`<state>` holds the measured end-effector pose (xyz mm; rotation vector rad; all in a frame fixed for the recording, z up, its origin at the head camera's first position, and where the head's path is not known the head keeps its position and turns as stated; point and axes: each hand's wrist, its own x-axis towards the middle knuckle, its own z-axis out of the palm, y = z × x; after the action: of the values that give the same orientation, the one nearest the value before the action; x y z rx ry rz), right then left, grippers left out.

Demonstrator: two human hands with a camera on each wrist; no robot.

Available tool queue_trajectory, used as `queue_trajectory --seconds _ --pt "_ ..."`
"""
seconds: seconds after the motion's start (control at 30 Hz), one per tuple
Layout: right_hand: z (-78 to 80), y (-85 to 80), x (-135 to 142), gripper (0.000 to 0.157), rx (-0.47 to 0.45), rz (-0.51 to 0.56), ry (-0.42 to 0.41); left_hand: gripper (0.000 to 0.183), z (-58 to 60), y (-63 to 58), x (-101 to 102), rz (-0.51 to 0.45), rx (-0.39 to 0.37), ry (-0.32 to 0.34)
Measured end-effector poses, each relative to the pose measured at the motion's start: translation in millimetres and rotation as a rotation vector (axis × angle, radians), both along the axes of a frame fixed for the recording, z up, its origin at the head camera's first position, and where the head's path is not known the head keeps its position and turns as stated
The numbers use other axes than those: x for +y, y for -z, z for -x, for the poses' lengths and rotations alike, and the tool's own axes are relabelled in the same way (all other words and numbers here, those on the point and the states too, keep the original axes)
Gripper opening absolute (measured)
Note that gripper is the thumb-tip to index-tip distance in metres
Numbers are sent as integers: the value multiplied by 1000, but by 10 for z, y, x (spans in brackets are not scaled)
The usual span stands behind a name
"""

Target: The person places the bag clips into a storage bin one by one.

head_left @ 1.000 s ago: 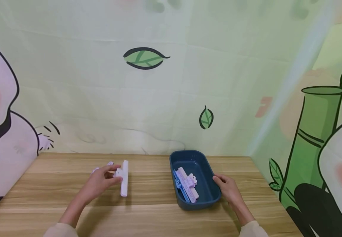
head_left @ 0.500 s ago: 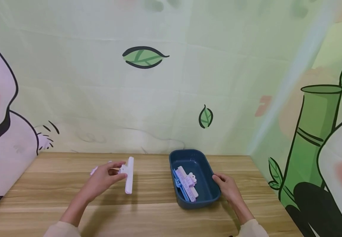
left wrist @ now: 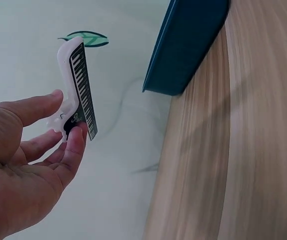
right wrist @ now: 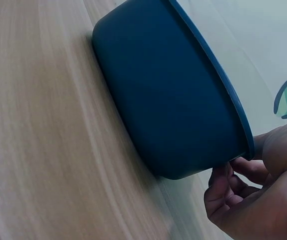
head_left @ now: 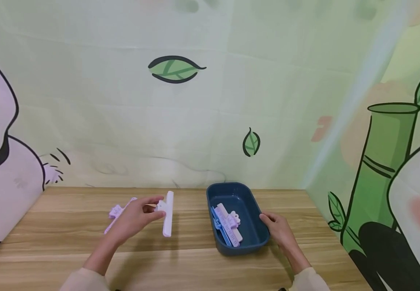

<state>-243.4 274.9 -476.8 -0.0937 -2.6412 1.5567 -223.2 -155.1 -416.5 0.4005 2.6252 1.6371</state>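
Observation:
My left hand (head_left: 133, 220) pinches a white bag clip (head_left: 168, 216) by its handle between thumb and fingers, raised over the table with its long bar upright. In the left wrist view the clip (left wrist: 67, 70) shows a black piano-key pattern along one face. My right hand (head_left: 280, 231) grips the right rim of a dark blue plastic bin (head_left: 242, 251); in the right wrist view its fingers bend under the bin's edge. Inside the bin lie a blue clip (head_left: 223, 230), a lilac clip (head_left: 228, 226) and a white clip (head_left: 223, 209), side by side.
Another lilac clip (head_left: 116, 211) lies on the wood-grain table (head_left: 188, 266) behind my left hand, partly hidden by it. A printed cloth backdrop (head_left: 195, 121) with leaves and bamboo rises at the table's back edge.
My left hand has carried the white clip rightward toward the bin, uncovering more of the lilac clip on the table. My right hand stays at the bin's rim.

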Motion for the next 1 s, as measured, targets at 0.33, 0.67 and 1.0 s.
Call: queue_trajectory --seconds 0.33,0.67,1.0 --pt "12 16 0 39 -1 9 3 53 69 12 200 -6 11 6" --pt "12 17 -4 38 0 15 10 47 174 8 472 -39 9 13" --pt "6 0 -9 39 3 17 14 45 238 7 753 -41 -9 0"
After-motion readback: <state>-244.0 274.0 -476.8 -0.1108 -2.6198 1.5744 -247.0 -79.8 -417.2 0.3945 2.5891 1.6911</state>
